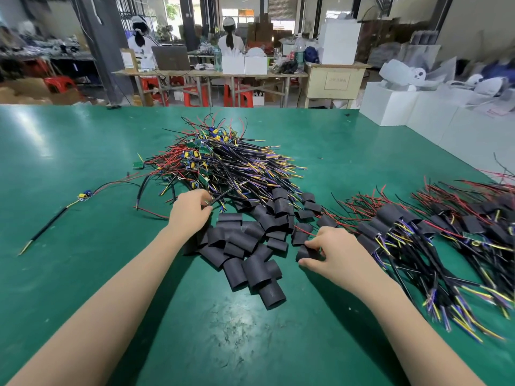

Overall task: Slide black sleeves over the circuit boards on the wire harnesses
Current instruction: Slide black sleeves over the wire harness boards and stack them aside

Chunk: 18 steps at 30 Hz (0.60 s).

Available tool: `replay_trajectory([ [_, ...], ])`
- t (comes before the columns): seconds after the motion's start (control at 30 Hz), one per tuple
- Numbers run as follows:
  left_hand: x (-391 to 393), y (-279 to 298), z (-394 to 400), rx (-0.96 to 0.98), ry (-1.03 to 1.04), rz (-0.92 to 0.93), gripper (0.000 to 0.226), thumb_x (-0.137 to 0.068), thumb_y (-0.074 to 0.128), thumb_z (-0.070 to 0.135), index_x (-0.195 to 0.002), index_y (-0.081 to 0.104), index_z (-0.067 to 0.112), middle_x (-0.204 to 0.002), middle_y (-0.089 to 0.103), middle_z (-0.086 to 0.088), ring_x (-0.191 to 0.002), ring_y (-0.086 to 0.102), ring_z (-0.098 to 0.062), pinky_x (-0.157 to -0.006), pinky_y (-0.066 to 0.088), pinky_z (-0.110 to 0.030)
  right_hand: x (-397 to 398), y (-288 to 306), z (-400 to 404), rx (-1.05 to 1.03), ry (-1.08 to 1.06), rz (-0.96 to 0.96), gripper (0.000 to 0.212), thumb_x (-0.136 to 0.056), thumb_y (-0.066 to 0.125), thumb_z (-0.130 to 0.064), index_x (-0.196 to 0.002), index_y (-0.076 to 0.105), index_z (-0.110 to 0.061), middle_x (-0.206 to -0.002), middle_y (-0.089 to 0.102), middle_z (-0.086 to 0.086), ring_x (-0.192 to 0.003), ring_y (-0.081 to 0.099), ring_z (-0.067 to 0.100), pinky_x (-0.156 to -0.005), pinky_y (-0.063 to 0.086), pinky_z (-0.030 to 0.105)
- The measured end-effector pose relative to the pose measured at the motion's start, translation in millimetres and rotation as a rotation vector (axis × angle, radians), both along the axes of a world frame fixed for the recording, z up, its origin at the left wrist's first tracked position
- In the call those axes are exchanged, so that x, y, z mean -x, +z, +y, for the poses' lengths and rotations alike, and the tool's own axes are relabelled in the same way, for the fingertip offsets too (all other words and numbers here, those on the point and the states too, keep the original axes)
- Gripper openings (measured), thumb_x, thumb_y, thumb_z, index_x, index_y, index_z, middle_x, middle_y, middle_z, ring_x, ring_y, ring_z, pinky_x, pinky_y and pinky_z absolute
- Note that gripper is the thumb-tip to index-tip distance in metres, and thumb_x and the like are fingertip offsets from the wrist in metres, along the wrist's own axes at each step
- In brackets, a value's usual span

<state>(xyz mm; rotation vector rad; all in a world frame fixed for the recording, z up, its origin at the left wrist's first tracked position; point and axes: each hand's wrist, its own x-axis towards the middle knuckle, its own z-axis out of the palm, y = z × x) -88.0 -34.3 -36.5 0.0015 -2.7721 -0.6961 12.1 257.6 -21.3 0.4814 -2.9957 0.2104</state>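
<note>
A tangled heap of wire harnesses (223,160) with small bare circuit boards lies in the middle of the green table (69,162). In front of it is a pile of loose black sleeves (245,246). My left hand (189,210) reaches into the near edge of the heap and pinches a black cable of one harness (220,196). My right hand (331,254) pinches a single black sleeve (305,252) at the pile's right side. To the right lie sleeved harnesses (418,235) in a spread bundle.
One lone harness (83,195) with a bare board lies at the far left. White boxes (412,107) stand at the table's right edge. Beyond the table two people sit at a workbench (211,73) with red stools under it.
</note>
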Motion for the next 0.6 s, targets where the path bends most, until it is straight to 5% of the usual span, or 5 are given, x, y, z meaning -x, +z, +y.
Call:
replay_trajectory([
  [0.17,-12,6,-1,-0.012,0.065,0.104,0.014,-0.091,0.062,0.018,-0.095,0.074,0.012,-0.094,0.074,-0.005,-0.093,0.066,-0.028,-0.087,0.049,-0.037,1,1,-1,0.011,0.015,-0.025,0.035,-0.081,0.064,-0.047,-0.09,0.068,-0.014,-0.09,0.054,0.003,-0.09,0.051,0.024,-0.074,0.042,0.031],
  [0.3,-37,16,-9,0.035,0.186,0.271,0.013,-0.089,0.062,0.02,-0.086,0.075,0.017,-0.086,0.075,-0.004,-0.088,0.068,-0.028,-0.085,0.047,-0.037,0,3,1,-0.001,-0.031,0.004,0.033,-0.083,0.061,-0.041,-0.071,0.055,-0.011,-0.081,0.05,0.005,-0.081,0.048,0.025,-0.062,0.032,0.031],
  [0.43,-60,29,-22,-0.282,0.097,0.216,0.009,-0.086,0.07,0.017,-0.079,0.074,0.016,-0.069,0.07,-0.002,-0.069,0.064,-0.022,-0.072,0.05,-0.029,1,7,5,0.073,-0.09,0.048,0.029,-0.082,0.061,-0.036,-0.072,0.056,-0.01,-0.079,0.054,0.004,-0.079,0.048,0.024,-0.063,0.036,0.032],
  [0.6,-89,42,-18,-0.636,-0.358,0.019,0.009,-0.088,0.068,0.008,-0.084,0.075,0.01,-0.049,0.051,0.008,-0.044,0.037,-0.003,-0.044,0.031,-0.011,0,16,6,0.238,-0.018,0.138,0.015,-0.079,0.067,-0.028,-0.085,0.069,-0.014,-0.082,0.063,0.0,-0.08,0.058,0.019,-0.075,0.048,0.032],
])
